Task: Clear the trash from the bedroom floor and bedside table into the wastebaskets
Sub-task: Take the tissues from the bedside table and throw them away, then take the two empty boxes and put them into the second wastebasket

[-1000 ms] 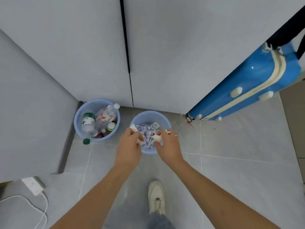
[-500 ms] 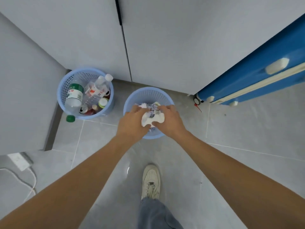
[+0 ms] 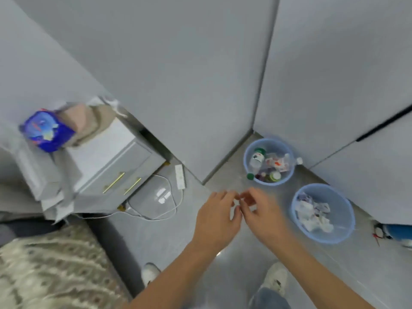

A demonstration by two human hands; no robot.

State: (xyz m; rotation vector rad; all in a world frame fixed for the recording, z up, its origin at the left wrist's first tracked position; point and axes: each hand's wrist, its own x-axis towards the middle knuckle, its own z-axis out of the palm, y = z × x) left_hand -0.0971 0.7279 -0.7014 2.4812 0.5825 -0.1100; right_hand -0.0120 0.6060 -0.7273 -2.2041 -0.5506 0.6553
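**Both hands free beside the two baskets**

The crumpled paper trash [image 3: 313,214] is lying inside the nearer blue wastebasket [image 3: 344,233], on the floor to my right. The farther wastebasket [image 3: 248,166] is standing just beyond it in the corner and is holding bottles [image 3: 258,158]; a green cap [image 3: 250,176] is lying just beside its rim. My left hand [image 3: 217,217] and my right hand [image 3: 262,214] are hovering close together over the tiles, fingers loosely bent, grasping nothing. To my left the bedside table [image 3: 116,157] is carrying a blue tissue pack [image 3: 46,130], blurred. A white power strip [image 3: 180,176] with cable is lying below it.
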